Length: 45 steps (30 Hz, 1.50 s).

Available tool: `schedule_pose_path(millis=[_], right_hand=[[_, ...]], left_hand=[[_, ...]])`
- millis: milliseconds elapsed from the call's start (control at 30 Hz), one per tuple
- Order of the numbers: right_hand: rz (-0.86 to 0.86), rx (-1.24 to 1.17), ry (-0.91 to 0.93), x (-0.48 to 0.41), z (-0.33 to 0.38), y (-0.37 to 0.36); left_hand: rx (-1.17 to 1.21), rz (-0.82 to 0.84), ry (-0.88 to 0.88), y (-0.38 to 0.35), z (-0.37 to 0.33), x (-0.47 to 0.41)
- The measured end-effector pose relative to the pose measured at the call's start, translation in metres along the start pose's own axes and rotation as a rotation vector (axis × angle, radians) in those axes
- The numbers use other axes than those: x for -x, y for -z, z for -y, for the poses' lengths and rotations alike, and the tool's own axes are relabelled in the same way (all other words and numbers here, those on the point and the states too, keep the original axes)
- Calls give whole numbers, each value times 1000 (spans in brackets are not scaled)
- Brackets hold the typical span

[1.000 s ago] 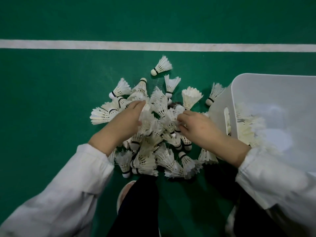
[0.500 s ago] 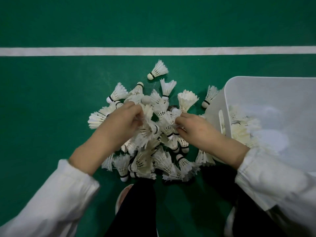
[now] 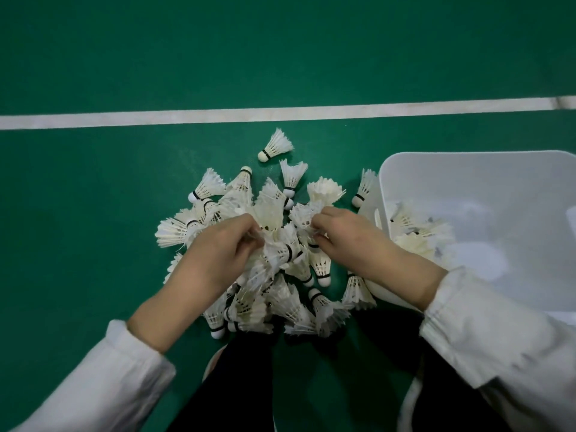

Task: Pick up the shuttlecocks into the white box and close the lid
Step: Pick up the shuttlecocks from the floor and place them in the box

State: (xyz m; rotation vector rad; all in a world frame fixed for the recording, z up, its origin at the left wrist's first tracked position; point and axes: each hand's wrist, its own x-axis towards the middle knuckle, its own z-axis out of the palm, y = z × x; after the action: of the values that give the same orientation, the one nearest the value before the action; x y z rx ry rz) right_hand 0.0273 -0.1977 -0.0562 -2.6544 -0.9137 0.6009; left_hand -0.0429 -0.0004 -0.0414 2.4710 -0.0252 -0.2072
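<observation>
A heap of white feather shuttlecocks lies on the green court floor in front of me. My left hand is closed around a bunch of shuttlecocks at the heap's middle. My right hand pinches the feathers of shuttlecocks at the heap's right side. The open white box stands on the floor to the right, with several shuttlecocks inside along its left wall. No lid is visible.
A white court line crosses the floor beyond the heap. One shuttlecock lies apart, nearer the line. My dark trouser legs and a shoe tip sit below the heap.
Both hands have closed on shuttlecocks and drawn slightly together over the middle of the heap. The view has tilted, so the court line sits lower.
</observation>
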Motion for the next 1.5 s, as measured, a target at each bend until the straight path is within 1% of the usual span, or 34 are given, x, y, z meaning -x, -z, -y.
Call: schedule_pose_path(millis=[133,200,267,333,400,467,600,633,733,833,900,967,1100,1200,1300,1367,1433,1500], right_hand=[[-4,97,69,17,-11,31],[-15,142,106,33,-17,52],[-64,148,123,52,-26,74],[-150,128,113,73,-37,94],[-235,94,58,94,-51,107],[-302,74,-34,113,-67,111],[-358,-25,-284,141,-105,95],[-366,-75,-362,146,-115,89],[-387,-192,-549,151,-142,68],[-352,-227,-596,147,-163,48],[-322,-242,-576,141,-171,37],[-318,-236,-540,132,-177,31],[-314,-261,-437,113,-178,26],[-206,-194,-348,101,-174,12],[-71,-196,-339,100,-173,0],[-110,-250,-341,110,-173,2],[-274,-319,-342,126,-168,12],[-459,-415,-264,145,-155,23]], left_hand=[[-38,3,-59,16,-22,-12],[-80,31,-122,26,-45,-23],[-128,32,-222,35,-74,-36],[-165,24,-303,41,-106,-48],[-199,30,-372,41,-137,-59],[-226,49,-437,36,-163,-69],[-261,123,-550,7,-193,-85],[-299,155,-539,-4,-197,-90],[-349,242,-418,-37,-198,-103],[-268,210,-280,-70,-190,-110],[-155,120,-169,-91,-183,-106],[-86,54,-108,-112,-179,-96],[-43,70,-54,-140,-175,-76],[-46,70,-54,-143,-175,-69],[-33,39,-55,-136,-174,-68],[-30,15,-49,-129,-171,-66],[-37,-12,-51,-124,-169,-63],[-42,-42,-54,-120,-171,-61]])
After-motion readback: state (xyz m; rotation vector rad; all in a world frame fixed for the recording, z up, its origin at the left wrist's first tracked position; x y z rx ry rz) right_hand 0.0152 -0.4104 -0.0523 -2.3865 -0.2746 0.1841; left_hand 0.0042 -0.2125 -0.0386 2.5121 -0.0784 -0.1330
